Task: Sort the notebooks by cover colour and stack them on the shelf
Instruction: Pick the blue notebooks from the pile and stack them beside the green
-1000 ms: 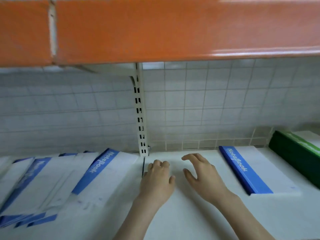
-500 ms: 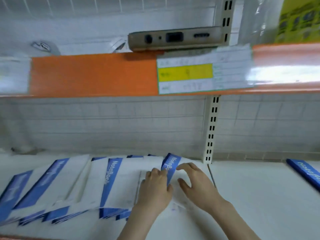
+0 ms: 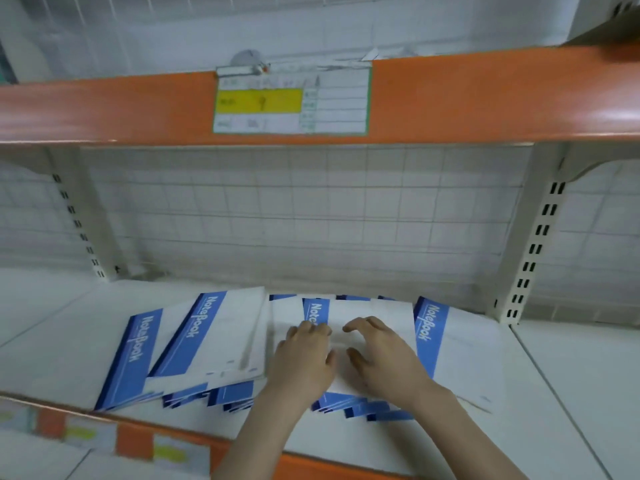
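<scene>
Several white notebooks with blue "NoteBook" bands lie fanned out and overlapping on the white shelf (image 3: 571,393). My left hand (image 3: 304,358) lies palm down on the middle notebook (image 3: 367,313), its fingertips at that notebook's blue band. My right hand (image 3: 381,355) rests beside it on the same white cover, fingers slightly bent and spread. To the left lie two more notebooks, a near one (image 3: 135,358) and a slanted one (image 3: 214,337). Another notebook (image 3: 460,348) lies right of my right hand. Neither hand curls round anything.
An orange shelf edge (image 3: 104,112) with a yellow-and-white price label (image 3: 291,102) hangs overhead. Slotted cream uprights stand at back left (image 3: 79,223) and right (image 3: 533,251) against a white wire-grid back. The orange front lip (image 3: 311,462) carries labels.
My view has swung left from the bare shelf section to the notebook pile. Both hands have moved with it and now rest on a notebook nearer the pile's middle.
</scene>
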